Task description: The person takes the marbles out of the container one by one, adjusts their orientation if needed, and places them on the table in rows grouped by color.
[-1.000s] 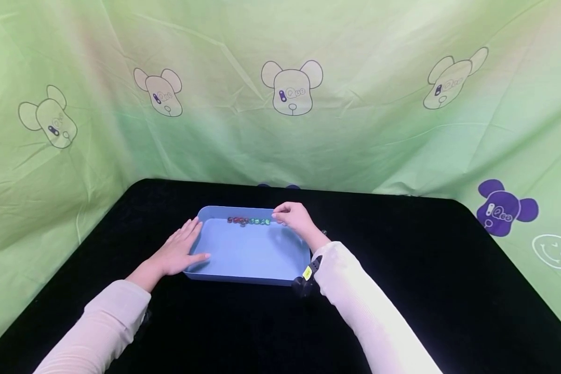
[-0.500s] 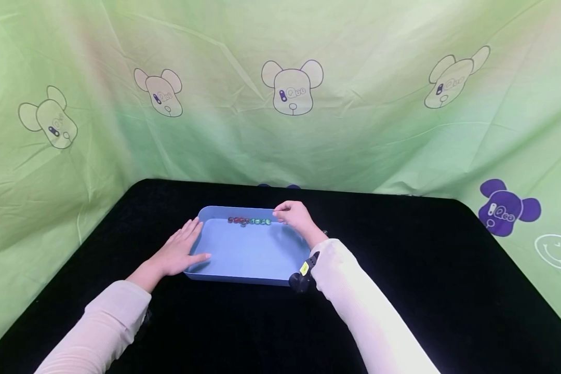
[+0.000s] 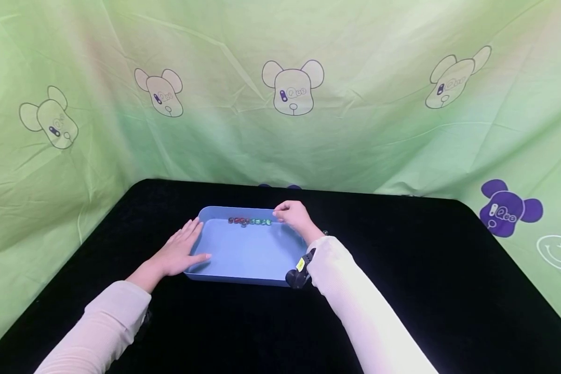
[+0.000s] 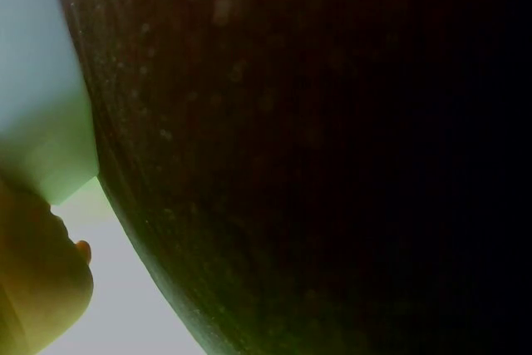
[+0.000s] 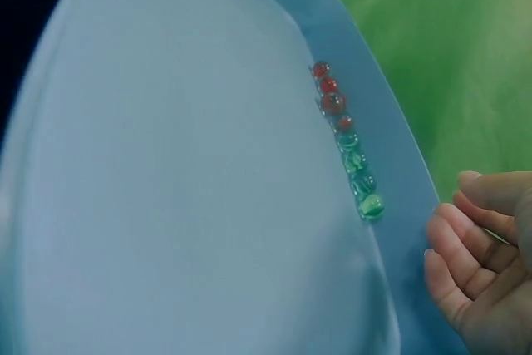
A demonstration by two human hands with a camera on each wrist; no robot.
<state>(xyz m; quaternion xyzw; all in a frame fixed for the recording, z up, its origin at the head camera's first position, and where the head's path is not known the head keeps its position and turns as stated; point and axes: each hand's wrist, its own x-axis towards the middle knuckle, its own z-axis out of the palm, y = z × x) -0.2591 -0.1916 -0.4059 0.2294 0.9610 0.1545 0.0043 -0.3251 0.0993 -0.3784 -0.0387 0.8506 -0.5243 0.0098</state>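
Note:
A shallow blue tray (image 3: pixel 243 254) lies on the black table. Along its far inner wall, red glass marbles (image 3: pixel 237 221) line up at the left and green glass marbles (image 3: pixel 260 222) at the right. My left hand (image 3: pixel 179 249) rests on the tray's left rim with straight fingers. In the left wrist view only part of that hand (image 4: pixel 41 272) shows. At the far right rim, my right hand (image 3: pixel 295 216) has its thumb and index finger close together. The right wrist view shows the other fingers (image 5: pixel 453 263) curled near the rim; anything between thumb and index is hidden.
A black cloth covers the table (image 3: pixel 402 270). Green curtain (image 3: pixel 224 145) printed with bear heads hangs behind and at both sides. A small black wrist camera (image 3: pixel 298 277) sits by the right sleeve, over the tray's near right corner.
The right wrist and sleeve have shifted slightly left, while the right fingertips stay at the far rim. The left hand, tray and marbles look unchanged.

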